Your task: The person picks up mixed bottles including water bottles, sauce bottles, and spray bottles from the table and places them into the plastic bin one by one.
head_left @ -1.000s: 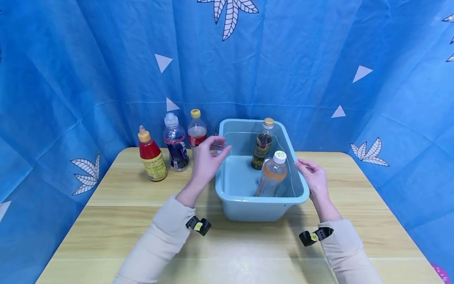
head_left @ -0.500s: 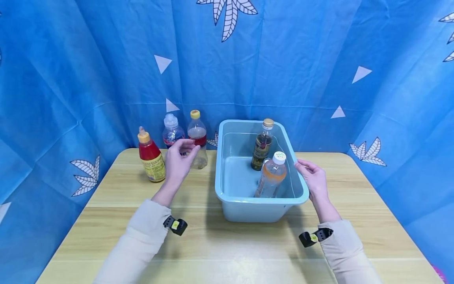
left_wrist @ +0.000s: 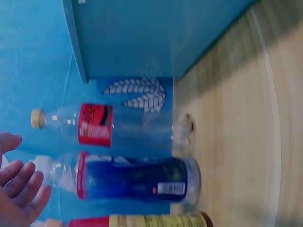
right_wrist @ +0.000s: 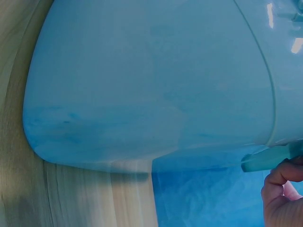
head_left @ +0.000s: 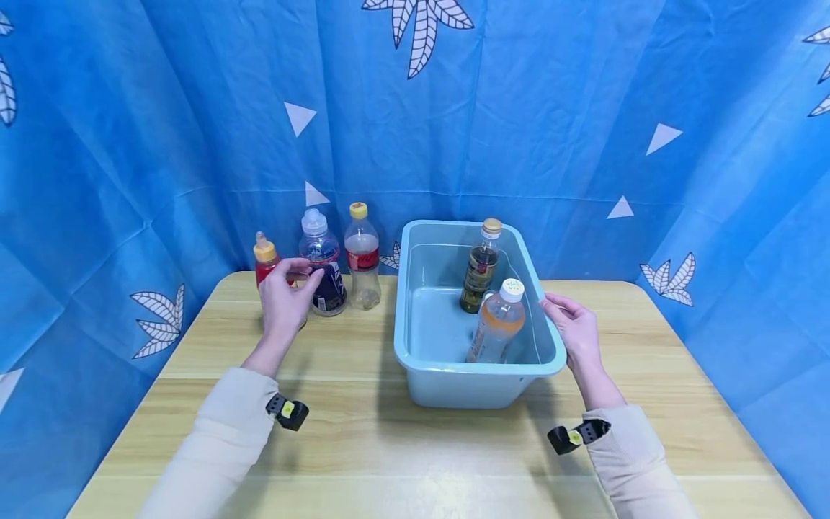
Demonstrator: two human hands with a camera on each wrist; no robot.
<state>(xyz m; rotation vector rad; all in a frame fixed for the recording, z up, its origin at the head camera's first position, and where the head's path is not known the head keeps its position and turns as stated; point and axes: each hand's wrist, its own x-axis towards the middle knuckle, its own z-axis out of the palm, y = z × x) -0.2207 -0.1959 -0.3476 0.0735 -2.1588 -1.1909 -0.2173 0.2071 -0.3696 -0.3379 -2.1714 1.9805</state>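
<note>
My left hand (head_left: 284,303) is in front of the red sauce bottle (head_left: 264,269), thumb and fingers loosely bent with a gap between them. It covers most of that bottle in the head view. In the left wrist view nothing lies between the fingers, beside the cap of a blue-labelled drink bottle (left_wrist: 137,177). My right hand (head_left: 576,333) pinches the right rim of a light blue plastic basin (head_left: 454,388). Inside the basin stand a dark glass bottle (head_left: 479,270) with a gold cap and a clear bottle (head_left: 498,326) with an orange band and white cap, leaning slightly.
A clear soda bottle (head_left: 363,252) with a red label and yellow cap stands between the blue-labelled bottle and the basin. Everything rests on a wooden table (head_left: 363,440). A blue patterned curtain (head_left: 545,144) closes off the back and sides.
My left hand has moved left from beside the basin, past the soda bottle and the blue-labelled bottle, to the sauce bottle. The right hand and the basin have stayed put.
</note>
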